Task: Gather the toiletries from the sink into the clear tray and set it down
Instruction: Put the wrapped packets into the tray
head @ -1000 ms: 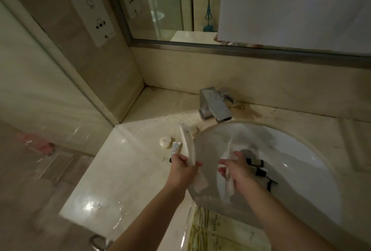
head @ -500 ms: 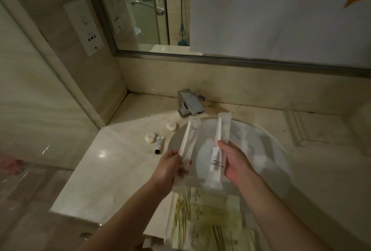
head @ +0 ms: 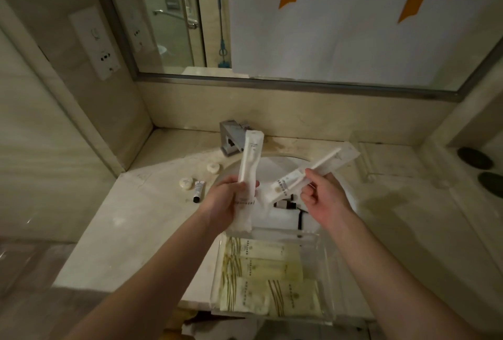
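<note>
The left hand [head: 227, 199] grips a long white paper-wrapped packet [head: 249, 173] upright while the right hand [head: 324, 198] pinches a second slim white packet [head: 313, 171] tilted above the round white basin [head: 345, 190].

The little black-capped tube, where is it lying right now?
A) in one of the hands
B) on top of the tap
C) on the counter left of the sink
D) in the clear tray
C: the little black-capped tube lies flat on the counter left of the sink, beside a round soap, and no hand touches it.
</note>
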